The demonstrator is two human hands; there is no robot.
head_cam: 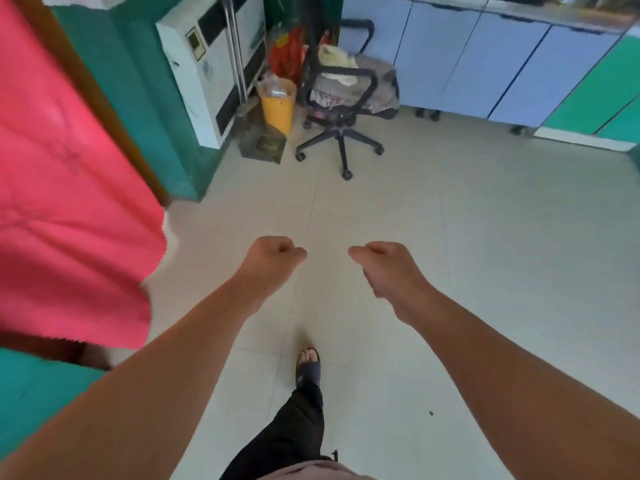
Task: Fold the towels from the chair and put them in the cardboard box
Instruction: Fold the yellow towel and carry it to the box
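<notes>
— Where are the towels?
— On the black chair, top middle.
— And the hands?
— Left hand and right hand are curled up, empty, over the floor.

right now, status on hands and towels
Left hand and right hand curled, empty. Towels still piled on chair across room. Bare floor between, nothing blocking. Box not visible.

Pale tiled floor carries a wheeled chair, yellow bin and sandalled foot.
</notes>
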